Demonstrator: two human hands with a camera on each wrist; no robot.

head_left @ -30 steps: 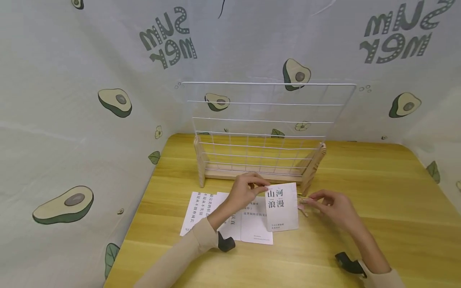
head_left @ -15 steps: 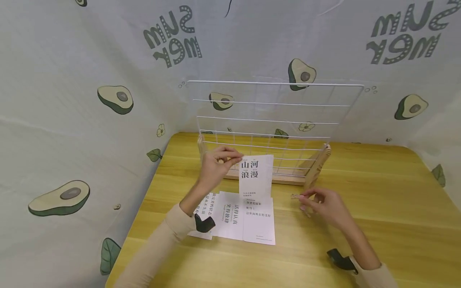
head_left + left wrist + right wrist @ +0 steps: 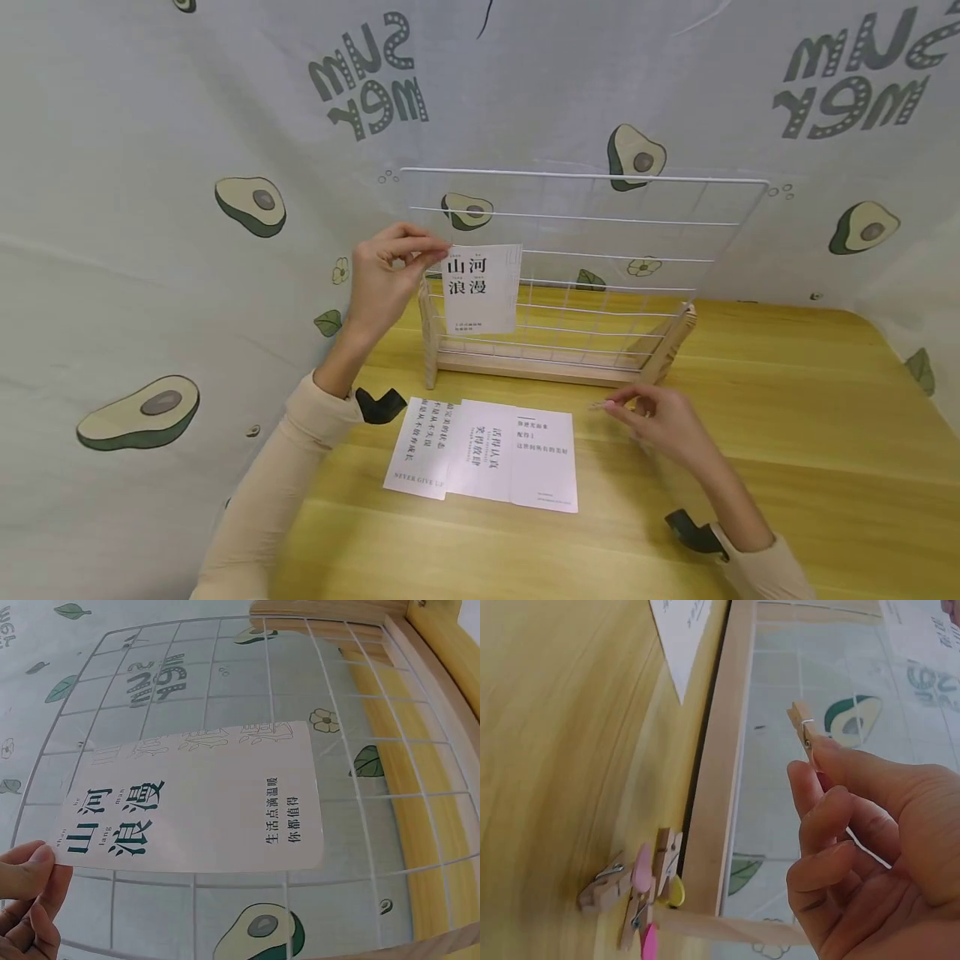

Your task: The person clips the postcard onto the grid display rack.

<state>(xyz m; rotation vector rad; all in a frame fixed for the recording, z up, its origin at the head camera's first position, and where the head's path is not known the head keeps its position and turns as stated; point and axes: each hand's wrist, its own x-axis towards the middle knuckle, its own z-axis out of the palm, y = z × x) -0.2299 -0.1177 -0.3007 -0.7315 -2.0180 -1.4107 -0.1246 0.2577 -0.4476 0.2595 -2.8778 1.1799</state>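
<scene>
My left hand (image 3: pixel 386 279) pinches a white card (image 3: pixel 482 292) by its upper left corner. The card, printed with large dark characters, hangs in front of the white wire grid (image 3: pixel 592 287) near its left side; in the left wrist view the card (image 3: pixel 202 806) overlaps the grid wires, and I cannot tell whether it touches them. My right hand (image 3: pixel 663 421) is low, near the grid's right foot. Between thumb and forefinger it pinches a small wooden clothespin (image 3: pixel 802 727), seen best in the right wrist view.
Three white printed cards (image 3: pixel 480 450) lie side by side on the wooden table (image 3: pixel 465 550). Several clothespins (image 3: pixel 634 889) with coloured ornaments lie beside the grid's wooden base (image 3: pixel 540 367). Behind stands a curtain (image 3: pixel 555 92) with avocado prints.
My left hand has carried the card up and leftward from low over the table to the grid. The right hand, still pinching the clothespin, has shifted slightly left.
</scene>
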